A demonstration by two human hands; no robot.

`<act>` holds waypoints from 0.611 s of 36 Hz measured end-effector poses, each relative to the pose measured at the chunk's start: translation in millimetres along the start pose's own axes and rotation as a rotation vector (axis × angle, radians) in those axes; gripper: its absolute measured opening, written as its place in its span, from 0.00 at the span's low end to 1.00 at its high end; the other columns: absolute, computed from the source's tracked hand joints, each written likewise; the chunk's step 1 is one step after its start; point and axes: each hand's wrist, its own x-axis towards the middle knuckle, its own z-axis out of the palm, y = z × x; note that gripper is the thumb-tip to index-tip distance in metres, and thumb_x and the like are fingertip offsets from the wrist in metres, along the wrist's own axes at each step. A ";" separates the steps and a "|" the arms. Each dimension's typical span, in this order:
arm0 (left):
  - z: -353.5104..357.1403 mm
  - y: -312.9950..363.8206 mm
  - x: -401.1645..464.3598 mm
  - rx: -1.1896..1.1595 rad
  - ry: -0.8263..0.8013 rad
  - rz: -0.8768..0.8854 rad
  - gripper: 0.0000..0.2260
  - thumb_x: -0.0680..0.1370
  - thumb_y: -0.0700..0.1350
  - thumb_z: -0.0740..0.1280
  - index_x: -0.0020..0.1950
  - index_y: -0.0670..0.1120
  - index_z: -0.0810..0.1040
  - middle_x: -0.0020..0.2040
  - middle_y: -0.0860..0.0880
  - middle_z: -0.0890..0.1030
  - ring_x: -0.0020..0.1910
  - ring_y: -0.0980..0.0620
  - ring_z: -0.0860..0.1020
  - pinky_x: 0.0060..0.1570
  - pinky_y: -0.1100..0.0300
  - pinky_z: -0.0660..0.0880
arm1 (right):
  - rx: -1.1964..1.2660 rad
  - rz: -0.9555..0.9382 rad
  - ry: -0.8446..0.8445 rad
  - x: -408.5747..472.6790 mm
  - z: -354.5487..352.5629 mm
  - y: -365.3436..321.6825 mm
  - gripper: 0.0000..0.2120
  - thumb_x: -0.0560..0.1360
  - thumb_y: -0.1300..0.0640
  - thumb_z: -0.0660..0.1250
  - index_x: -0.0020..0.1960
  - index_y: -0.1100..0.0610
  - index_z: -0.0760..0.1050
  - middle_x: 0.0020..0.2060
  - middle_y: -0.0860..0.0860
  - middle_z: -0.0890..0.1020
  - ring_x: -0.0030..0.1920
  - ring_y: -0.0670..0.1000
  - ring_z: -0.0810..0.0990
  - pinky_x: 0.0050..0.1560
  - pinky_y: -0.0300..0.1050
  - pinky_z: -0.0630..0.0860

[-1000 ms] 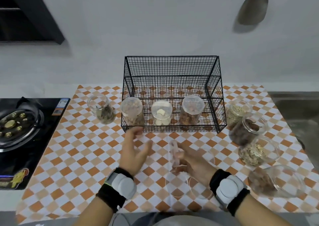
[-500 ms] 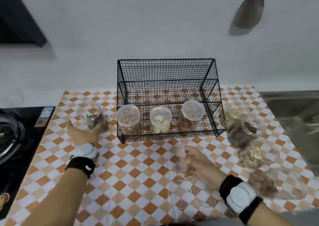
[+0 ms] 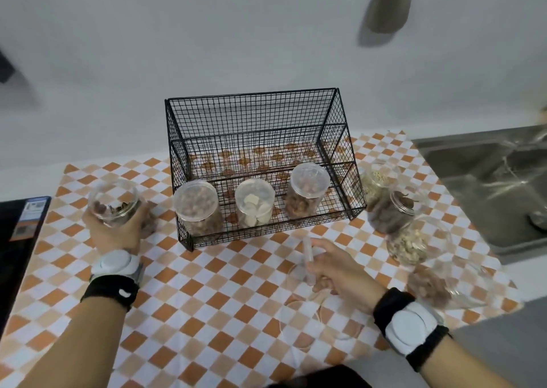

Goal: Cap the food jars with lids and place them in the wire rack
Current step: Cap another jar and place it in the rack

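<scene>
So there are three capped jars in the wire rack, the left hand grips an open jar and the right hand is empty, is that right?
Not quite: the right hand is not empty; it pinches a clear lid held on edge, as the head view shows. The rest stands: three capped jars in the wire rack, the left hand gripping an open jar.

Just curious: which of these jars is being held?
The uncapped jar left of the wire rack; the left hand grips it. All the others stand untouched.

Black wristbands (image 3: 110, 292) with white round modules (image 3: 410, 327)
</scene>
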 end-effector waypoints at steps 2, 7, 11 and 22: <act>-5.3 3.6 -4.6 -0.016 0.030 0.049 0.41 0.67 0.58 0.80 0.74 0.53 0.64 0.69 0.49 0.73 0.65 0.49 0.75 0.68 0.50 0.73 | 0.012 -0.004 -0.006 -0.9 -3.1 0.6 0.37 0.65 0.47 0.82 0.72 0.47 0.72 0.51 0.63 0.81 0.47 0.58 0.82 0.47 0.50 0.81; -19.3 18.6 -20.3 -0.088 0.120 0.134 0.42 0.66 0.59 0.81 0.74 0.52 0.65 0.70 0.48 0.73 0.67 0.53 0.75 0.66 0.55 0.75 | -0.007 -0.047 -0.016 -4.4 -8.0 -3.9 0.37 0.66 0.48 0.80 0.73 0.47 0.71 0.47 0.61 0.81 0.46 0.61 0.79 0.46 0.53 0.79; -29.3 33.7 -43.3 -0.124 0.198 0.186 0.43 0.65 0.64 0.79 0.73 0.50 0.65 0.69 0.47 0.74 0.66 0.51 0.76 0.66 0.53 0.75 | -0.075 -0.097 -0.006 -15.4 -17.4 -12.6 0.32 0.69 0.48 0.79 0.71 0.45 0.73 0.54 0.60 0.82 0.42 0.59 0.81 0.43 0.48 0.79; -17.4 90.2 -158.1 -0.094 -0.086 0.353 0.39 0.65 0.50 0.84 0.71 0.57 0.68 0.66 0.44 0.77 0.62 0.46 0.79 0.63 0.44 0.77 | -0.220 -0.269 -0.041 -38.4 -48.8 -43.0 0.45 0.60 0.41 0.81 0.74 0.43 0.67 0.63 0.53 0.77 0.51 0.52 0.86 0.46 0.46 0.82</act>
